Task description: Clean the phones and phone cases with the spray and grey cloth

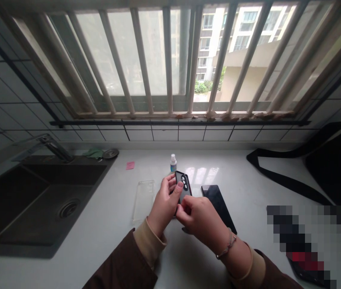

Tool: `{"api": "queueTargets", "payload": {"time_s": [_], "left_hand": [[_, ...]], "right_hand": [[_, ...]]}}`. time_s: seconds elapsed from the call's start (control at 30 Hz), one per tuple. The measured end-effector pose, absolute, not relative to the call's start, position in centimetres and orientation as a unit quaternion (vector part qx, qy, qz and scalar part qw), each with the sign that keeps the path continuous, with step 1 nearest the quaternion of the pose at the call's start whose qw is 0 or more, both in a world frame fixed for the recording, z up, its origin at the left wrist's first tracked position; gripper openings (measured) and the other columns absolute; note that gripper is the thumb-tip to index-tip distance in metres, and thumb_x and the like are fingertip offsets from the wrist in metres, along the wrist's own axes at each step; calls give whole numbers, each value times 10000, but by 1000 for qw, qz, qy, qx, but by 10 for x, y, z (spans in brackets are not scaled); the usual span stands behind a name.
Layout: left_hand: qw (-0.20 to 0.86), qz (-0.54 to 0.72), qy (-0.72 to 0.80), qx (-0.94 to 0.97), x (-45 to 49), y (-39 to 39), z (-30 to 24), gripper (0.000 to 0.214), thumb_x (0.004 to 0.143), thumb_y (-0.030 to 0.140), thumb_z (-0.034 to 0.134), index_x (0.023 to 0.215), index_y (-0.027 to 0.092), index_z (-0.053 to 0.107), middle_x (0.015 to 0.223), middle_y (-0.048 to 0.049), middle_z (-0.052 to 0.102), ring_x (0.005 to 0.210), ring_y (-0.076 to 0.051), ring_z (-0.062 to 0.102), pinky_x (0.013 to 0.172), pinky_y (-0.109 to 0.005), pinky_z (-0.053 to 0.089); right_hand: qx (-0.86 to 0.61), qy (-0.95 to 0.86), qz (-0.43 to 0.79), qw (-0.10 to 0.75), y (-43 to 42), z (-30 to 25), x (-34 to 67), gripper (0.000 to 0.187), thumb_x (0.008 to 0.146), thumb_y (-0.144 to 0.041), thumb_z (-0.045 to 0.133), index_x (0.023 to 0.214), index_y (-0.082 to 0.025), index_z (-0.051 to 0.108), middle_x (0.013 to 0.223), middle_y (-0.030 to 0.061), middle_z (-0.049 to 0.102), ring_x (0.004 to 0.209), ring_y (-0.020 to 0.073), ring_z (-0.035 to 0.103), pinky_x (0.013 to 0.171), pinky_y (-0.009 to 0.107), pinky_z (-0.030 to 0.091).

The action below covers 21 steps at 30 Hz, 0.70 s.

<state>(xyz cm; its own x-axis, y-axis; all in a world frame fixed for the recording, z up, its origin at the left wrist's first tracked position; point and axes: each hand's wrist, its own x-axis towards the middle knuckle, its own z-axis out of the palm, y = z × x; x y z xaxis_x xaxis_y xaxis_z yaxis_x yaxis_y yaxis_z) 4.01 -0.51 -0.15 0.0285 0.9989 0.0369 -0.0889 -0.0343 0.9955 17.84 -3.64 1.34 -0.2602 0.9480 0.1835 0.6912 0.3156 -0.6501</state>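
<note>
My left hand (168, 200) is wrapped round a phone case (185, 194) with a black rim and a greyish see-through back, its thumb lying across the back below the camera cutouts. Curled tightly at the case's lower end is my right hand (197, 214), fingers pinched against its edge; the exact grip is partly hidden. A clear phone case (143, 200) lies flat to the left of my hands. To the right, a black phone (218, 204) rests face up, partly behind my right hand. A small white-capped bottle (173, 163) stands just beyond the held case.
A dark sink (68, 188) with a faucet (56, 146) takes up the left side. On the white counter (104, 241) lies a pink slip (130, 165). A black bag (335, 160) with its strap sits at right, near a pixelated patch. A barred window is behind.
</note>
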Motion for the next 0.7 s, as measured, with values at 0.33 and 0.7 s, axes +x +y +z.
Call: {"api": "queueTargets", "payload": {"time_s": [0.33, 0.7], "left_hand": [[752, 490, 411, 161, 41, -6, 13, 237, 936, 298, 646, 1023, 97, 736, 990, -159, 777, 879, -252, 756, 828, -372, 632], [794, 432, 334, 266, 32, -12, 21, 394, 976, 347, 622, 1122, 23, 792, 1225, -237, 761, 1137, -318, 728, 1090, -424, 534]], "right_hand": [[-457, -554, 543, 436, -33, 11, 182, 348, 951, -445, 638, 712, -203, 564, 579, -56, 494, 516, 96, 398, 517, 227, 320], [-482, -218, 548, 647, 7, -6, 205, 316, 844, -454, 711, 745, -244, 497, 591, -72, 462, 492, 108, 433, 468, 220, 441]]}}
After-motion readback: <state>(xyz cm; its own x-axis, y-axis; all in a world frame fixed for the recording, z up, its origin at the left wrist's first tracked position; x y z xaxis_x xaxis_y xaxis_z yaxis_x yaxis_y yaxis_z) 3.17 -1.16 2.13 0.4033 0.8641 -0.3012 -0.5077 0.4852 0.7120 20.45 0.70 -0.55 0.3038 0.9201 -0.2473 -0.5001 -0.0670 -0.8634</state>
